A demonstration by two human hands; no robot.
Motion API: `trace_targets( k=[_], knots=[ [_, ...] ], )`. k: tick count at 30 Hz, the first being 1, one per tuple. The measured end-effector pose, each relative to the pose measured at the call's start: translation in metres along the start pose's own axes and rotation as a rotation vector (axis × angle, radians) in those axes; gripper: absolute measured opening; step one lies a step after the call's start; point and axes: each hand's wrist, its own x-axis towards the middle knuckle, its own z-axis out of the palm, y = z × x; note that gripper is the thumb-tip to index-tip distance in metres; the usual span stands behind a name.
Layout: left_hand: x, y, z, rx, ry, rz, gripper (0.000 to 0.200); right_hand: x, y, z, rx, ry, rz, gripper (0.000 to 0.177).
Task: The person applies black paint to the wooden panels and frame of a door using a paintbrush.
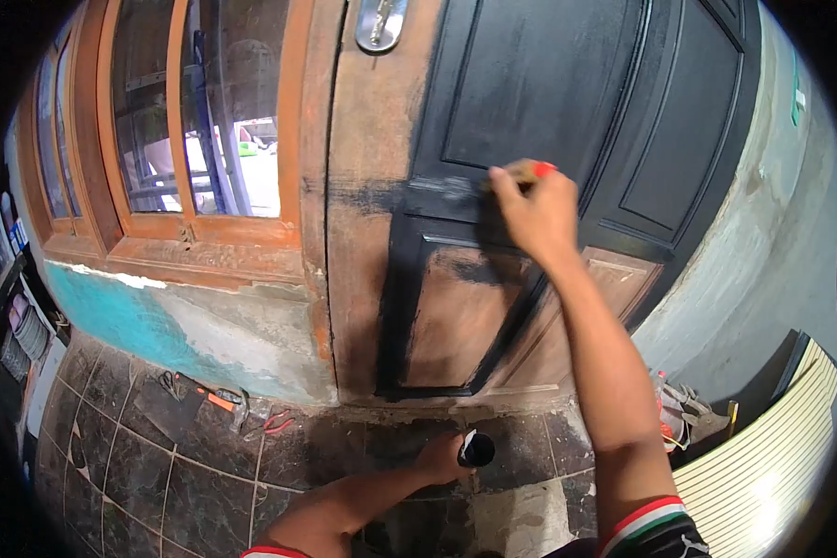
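Note:
A wooden door [549, 84] stands in front of me, coated black over its upper panels and part of the lower frame. Its lower panel [460, 321] is mostly bare brown wood with a dark smear near the top. My right hand [553, 219] is closed around a paintbrush [543, 169] with a red end, against the black rail at mid-height. The bristles are mostly hidden and blurred. Lower down, above the floor, my left hand [440, 458] grips a small cup [477, 450] with a dark inside, apparently black paint.
A door handle [379, 23] is mounted at the top, beside a wood-framed window [191, 232]. Tools, including red-handled pliers [277, 424] and an orange-handled tool [218, 400], lie on the tiled floor [191, 488]. Ribbed cream panels [772, 456] lean at the right.

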Motion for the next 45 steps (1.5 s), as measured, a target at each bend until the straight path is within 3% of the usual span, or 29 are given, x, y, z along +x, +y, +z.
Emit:
trace_targets(
  k=[2,4,6,8,10,12,14,15,17,22,26,30,31,33,39,42,45],
  knots=[
    [0.0,-0.001,0.001,-0.06,-0.014,-0.041,0.079,-0.004,0.03,-0.03,-0.202,0.07,-0.135,0.027],
    [-0.001,0.0,-0.004,-0.093,-0.012,-0.058,0.08,-0.003,0.052,-0.06,-0.474,0.093,-0.133,0.022],
    [-0.006,0.009,-0.013,-0.106,0.006,-0.051,0.081,-0.001,0.049,-0.076,-0.72,0.044,0.019,0.018],
    [-0.007,-0.002,-0.003,-0.081,0.035,-0.02,0.084,-0.004,0.042,-0.059,-0.627,0.132,-0.108,0.017],
    [-0.008,-0.002,-0.006,-0.048,0.002,-0.051,0.087,-0.008,-0.014,-0.028,-0.382,-0.011,-0.079,0.018],
    [-0.009,0.014,-0.021,-0.007,-0.099,-0.135,0.09,-0.015,-0.034,0.029,-0.178,0.093,-0.324,0.009],
    [-0.007,-0.003,-0.002,0.024,0.002,-0.018,0.094,-0.015,-0.057,0.058,0.065,0.098,-0.482,0.008],
    [-0.008,0.002,-0.007,0.039,0.053,0.041,0.096,-0.016,-0.059,0.059,0.174,0.122,-0.406,0.01],
    [-0.01,0.012,-0.016,0.026,-0.049,-0.04,0.095,-0.02,-0.057,0.053,0.394,0.167,-0.25,0.013],
    [-0.017,-0.002,-0.008,0.019,-0.129,-0.093,0.099,-0.043,0.046,0.0,0.186,0.344,-0.118,0.014],
    [-0.029,-0.005,-0.01,0.047,-0.162,-0.151,0.099,-0.039,0.097,-0.063,-0.213,0.448,-0.231,0.012],
    [-0.036,-0.007,-0.008,0.077,-0.256,-0.237,0.099,-0.071,0.116,-0.057,-0.207,0.523,-0.444,0.007],
    [-0.037,-0.007,-0.007,0.077,-0.29,-0.273,0.099,-0.099,0.121,-0.049,-0.303,0.4,-0.374,0.009],
    [-0.04,-0.009,-0.006,0.074,-0.351,-0.351,0.1,-0.149,0.146,-0.024,-0.25,0.295,-0.44,0.016],
    [-0.059,-0.024,0.005,0.075,-0.135,-0.125,0.097,-0.313,0.21,0.034,-0.199,-0.306,-0.17,0.022],
    [-0.06,-0.008,-0.009,0.167,-0.36,-0.357,0.098,-0.317,0.218,0.039,-0.236,-0.59,0.009,0.026],
    [-0.061,-0.02,-0.004,0.111,-0.365,-0.313,0.103,-0.239,0.196,0.012,-0.184,-0.22,-0.094,0.018]
  ],
)
